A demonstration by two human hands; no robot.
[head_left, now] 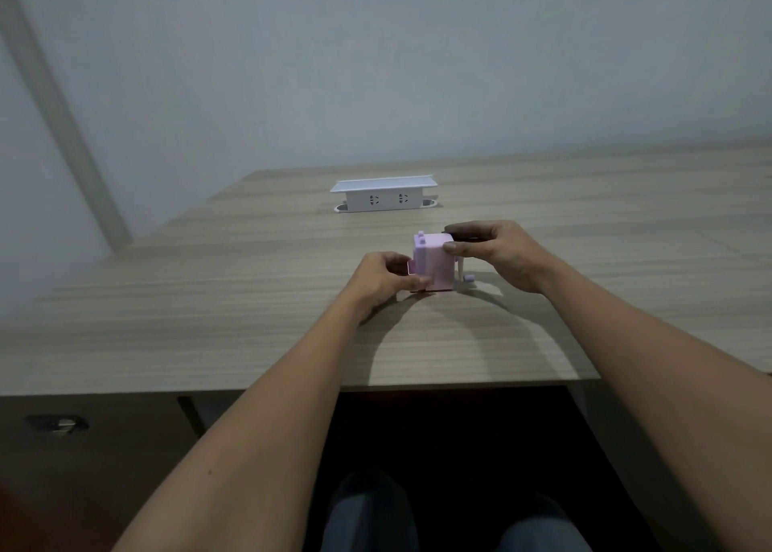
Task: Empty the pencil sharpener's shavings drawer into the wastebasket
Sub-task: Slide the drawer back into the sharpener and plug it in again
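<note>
- Pink pencil sharpener (434,264) stands mid-bench (209,300); its drawer (411,268), partly out at 9 o'clock, is mostly hidden.
- Left hand (382,279) pinches the drawer.
- Right hand (497,254) grips the sharpener's top.

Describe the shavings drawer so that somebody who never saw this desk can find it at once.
On the wooden desk, nearer than the white socket box, stands a small pink pencil sharpener. The drawer is the low pink part sticking out of its left side, gripped by the left hand.
</note>
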